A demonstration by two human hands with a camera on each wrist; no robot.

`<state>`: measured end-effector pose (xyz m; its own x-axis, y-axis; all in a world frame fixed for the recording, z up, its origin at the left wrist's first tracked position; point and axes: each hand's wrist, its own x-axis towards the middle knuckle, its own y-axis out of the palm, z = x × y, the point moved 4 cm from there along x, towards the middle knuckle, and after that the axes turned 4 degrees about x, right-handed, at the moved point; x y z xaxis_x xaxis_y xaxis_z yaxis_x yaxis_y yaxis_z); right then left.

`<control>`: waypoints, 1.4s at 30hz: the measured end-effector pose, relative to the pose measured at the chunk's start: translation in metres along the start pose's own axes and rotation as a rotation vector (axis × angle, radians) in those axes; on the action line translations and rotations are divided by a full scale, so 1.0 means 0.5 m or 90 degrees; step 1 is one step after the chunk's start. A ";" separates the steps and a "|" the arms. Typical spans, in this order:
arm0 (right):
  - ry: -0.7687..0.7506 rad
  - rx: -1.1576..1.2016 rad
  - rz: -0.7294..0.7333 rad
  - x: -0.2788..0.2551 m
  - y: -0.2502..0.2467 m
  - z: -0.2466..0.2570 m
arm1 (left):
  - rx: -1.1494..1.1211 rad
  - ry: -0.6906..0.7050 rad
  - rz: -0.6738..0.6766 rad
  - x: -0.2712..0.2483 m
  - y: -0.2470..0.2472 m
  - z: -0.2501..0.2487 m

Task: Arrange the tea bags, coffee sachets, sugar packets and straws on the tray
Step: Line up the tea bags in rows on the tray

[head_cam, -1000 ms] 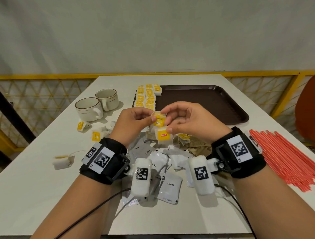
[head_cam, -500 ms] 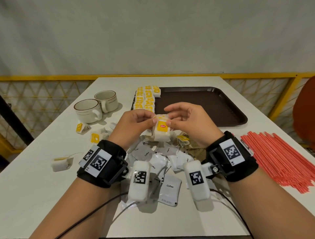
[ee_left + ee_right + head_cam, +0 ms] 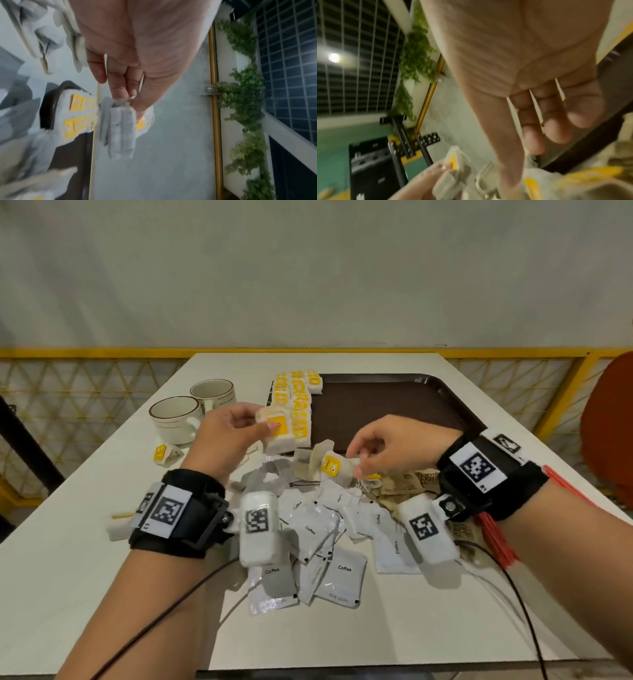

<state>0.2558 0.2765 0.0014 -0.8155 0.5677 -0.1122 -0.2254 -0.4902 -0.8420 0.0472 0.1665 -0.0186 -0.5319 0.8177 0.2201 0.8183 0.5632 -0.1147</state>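
Tea bags (image 3: 278,430) in left hand (image 3: 224,440)

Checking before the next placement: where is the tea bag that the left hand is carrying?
In the head view the left hand pinches the tea bag above the table's left-centre, beside the near end of the tea bag row on the tray.

A plain pale grey wall (image 3: 308,268) is seen behind a white rectangular table (image 3: 68,577). A yellow metal railing with lattice mesh (image 3: 85,378) is shown alongside, and green trailing foliage (image 3: 243,94) beyond it.
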 end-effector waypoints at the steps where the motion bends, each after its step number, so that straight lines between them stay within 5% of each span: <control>1: 0.009 -0.048 0.019 0.004 0.008 0.001 | -0.008 -0.002 -0.007 0.004 -0.009 0.004; 7: 0.009 -0.176 -0.006 0.026 0.026 0.004 | 0.001 -0.002 -0.025 0.010 -0.020 0.017; 14: -0.019 0.005 0.050 0.027 -0.004 0.015 | 0.012 0.004 -0.029 0.010 -0.017 0.016; 21: -0.063 0.027 0.106 0.022 -0.029 0.027 | 0.007 0.010 -0.029 0.007 -0.014 0.011; 42: -0.040 -0.191 0.103 0.121 0.040 0.054 | 0.035 0.000 -0.014 -0.007 -0.003 -0.003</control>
<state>0.1878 0.2832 -0.0080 -0.8616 0.4520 -0.2311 0.0676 -0.3490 -0.9347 0.0483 0.1628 -0.0176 -0.5502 0.8047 0.2232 0.7928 0.5873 -0.1629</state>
